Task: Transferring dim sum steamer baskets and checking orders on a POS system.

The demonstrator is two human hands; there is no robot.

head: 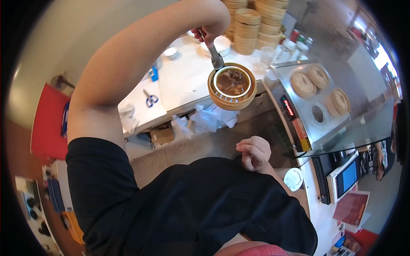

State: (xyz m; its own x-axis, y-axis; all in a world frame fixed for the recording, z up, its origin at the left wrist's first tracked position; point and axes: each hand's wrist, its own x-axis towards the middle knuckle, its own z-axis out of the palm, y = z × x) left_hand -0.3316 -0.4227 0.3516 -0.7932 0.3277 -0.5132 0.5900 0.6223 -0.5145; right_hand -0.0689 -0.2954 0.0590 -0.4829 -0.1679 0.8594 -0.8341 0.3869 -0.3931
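My left hand (206,33) is wrapped around metal tongs (215,57), reaching forward over the white counter (182,83). The tongs' tips meet the far rim of a round bamboo steamer basket (232,105), beside the bowl; their exact grip is hidden. Inside the basket sits a white bowl (217,91) of brown broth with dark chunks (235,76). The basket is in front of the counter's near edge, above white plastic bags (208,118). Close to my chest, my right hand (254,153) is curled with nothing visible in it.
Stacked bamboo steamers (246,35) and white plates (221,46) stand at the back. Blue-handled scissors (151,100) lie on the counter. At right, a steel steaming unit (304,112) carries several round baskets (302,84) near an open hole (318,113). A tablet (347,179) stands below it.
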